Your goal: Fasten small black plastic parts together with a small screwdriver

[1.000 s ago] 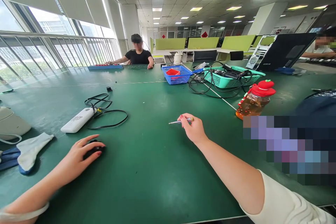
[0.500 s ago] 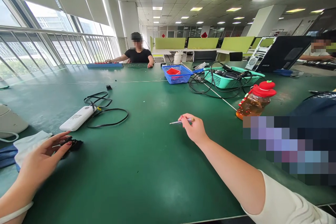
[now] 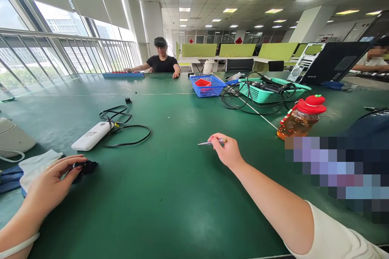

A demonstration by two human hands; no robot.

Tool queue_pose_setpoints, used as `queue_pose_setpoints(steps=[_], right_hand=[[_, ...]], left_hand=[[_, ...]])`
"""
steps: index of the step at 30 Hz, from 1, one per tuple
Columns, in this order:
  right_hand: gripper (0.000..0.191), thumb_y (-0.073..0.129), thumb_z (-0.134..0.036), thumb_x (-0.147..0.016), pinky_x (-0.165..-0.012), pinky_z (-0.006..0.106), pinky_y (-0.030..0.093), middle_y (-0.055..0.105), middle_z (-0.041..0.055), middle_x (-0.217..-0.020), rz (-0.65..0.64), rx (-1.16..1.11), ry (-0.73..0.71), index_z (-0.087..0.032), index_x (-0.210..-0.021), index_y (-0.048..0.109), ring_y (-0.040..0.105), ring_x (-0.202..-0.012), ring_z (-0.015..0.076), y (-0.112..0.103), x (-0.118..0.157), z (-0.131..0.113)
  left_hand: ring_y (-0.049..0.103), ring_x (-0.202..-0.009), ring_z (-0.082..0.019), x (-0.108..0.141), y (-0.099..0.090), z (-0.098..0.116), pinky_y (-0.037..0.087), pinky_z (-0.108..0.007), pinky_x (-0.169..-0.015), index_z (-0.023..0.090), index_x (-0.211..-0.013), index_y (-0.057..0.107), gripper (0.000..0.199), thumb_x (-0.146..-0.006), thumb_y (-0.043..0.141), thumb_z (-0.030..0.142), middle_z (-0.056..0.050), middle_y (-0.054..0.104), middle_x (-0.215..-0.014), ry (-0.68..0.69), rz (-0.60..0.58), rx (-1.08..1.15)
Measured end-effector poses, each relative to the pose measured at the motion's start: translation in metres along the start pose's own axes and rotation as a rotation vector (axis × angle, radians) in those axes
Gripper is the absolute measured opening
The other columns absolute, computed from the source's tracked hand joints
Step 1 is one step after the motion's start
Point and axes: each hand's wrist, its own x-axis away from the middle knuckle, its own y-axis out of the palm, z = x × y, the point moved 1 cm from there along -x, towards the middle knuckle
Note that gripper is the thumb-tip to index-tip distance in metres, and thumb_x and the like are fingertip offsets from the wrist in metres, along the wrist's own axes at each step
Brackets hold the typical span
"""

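At the left of the head view, my left hand has its thumb and fingers around a small black object on the green table. The fingers partly cover it, and I cannot make out its kind. My right hand rests over the middle of the table, pinching a small screwdriver with a clear handle. Its thin metal tip points left, clear of other things. Just beyond my left hand lies a white power bank, with a black cable looped beside it.
A light blue cloth lies by my left wrist. Further right stand a red-lidded bottle, a green basket of cables and a blue basket. One person sits at the far end; another is partly visible at far right.
My left thumb and fingers have closed in on the black object. My right hand still holds the screwdriver in nearly the same place. The whole view has shifted slightly.
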Motion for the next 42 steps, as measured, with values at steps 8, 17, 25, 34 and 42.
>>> queue_pose_setpoints(steps=[8,17,25,34,42], right_hand=[[0.037,0.044,-0.045,-0.090,-0.054,0.026,0.038,0.054,-0.0007,-0.054,-0.015,0.003,0.003,-0.021,-0.071,0.064,0.049,-0.052,0.0144,-0.001,-0.001,-0.003],[0.036,0.044,-0.045,-0.090,-0.054,0.026,0.038,0.053,-0.0012,-0.055,-0.023,-0.004,0.014,-0.021,-0.072,0.064,0.048,-0.051,0.0139,-0.002,0.000,-0.005],[0.037,0.044,-0.045,-0.091,-0.052,0.025,0.037,0.055,-0.0007,-0.055,-0.025,0.009,-0.004,-0.020,-0.072,0.064,0.047,-0.050,0.0134,-0.003,0.000,-0.007],[0.037,0.045,-0.047,-0.091,-0.052,0.026,0.038,0.056,-0.0005,-0.055,-0.027,-0.007,-0.002,-0.021,-0.072,0.064,0.048,-0.050,0.0137,-0.003,0.001,-0.007],[0.038,0.043,-0.047,-0.091,-0.053,0.026,0.036,0.054,-0.0013,-0.054,-0.039,0.003,-0.001,-0.021,-0.072,0.064,0.045,-0.049,0.0134,-0.003,0.001,-0.007]], left_hand=[[0.062,-0.109,-0.029,0.003,0.004,0.003,0.049,-0.043,-0.098,0.026,-0.108,0.071,0.053,-0.080,0.039,0.058,-0.004,0.067,-0.125,0.016,-0.072,-0.138],[0.061,-0.110,-0.027,0.003,0.003,0.007,0.050,-0.039,-0.095,0.026,-0.110,0.070,0.054,-0.084,0.034,0.057,-0.004,0.066,-0.124,-0.004,-0.096,-0.169],[0.065,-0.100,-0.025,0.002,0.004,0.004,0.053,-0.033,-0.079,0.030,-0.113,0.070,0.050,-0.084,0.040,0.057,-0.002,0.068,-0.122,-0.011,-0.141,-0.178],[0.059,-0.117,-0.034,0.005,0.004,-0.001,0.048,-0.048,-0.101,0.023,-0.125,0.065,0.071,-0.071,0.053,0.068,-0.011,0.063,-0.129,0.096,-0.085,-0.195],[0.069,-0.101,-0.031,-0.002,0.010,-0.055,0.056,-0.041,-0.084,0.023,-0.117,0.070,0.060,-0.076,0.054,0.064,-0.009,0.072,-0.118,-0.074,-0.255,-0.203]])
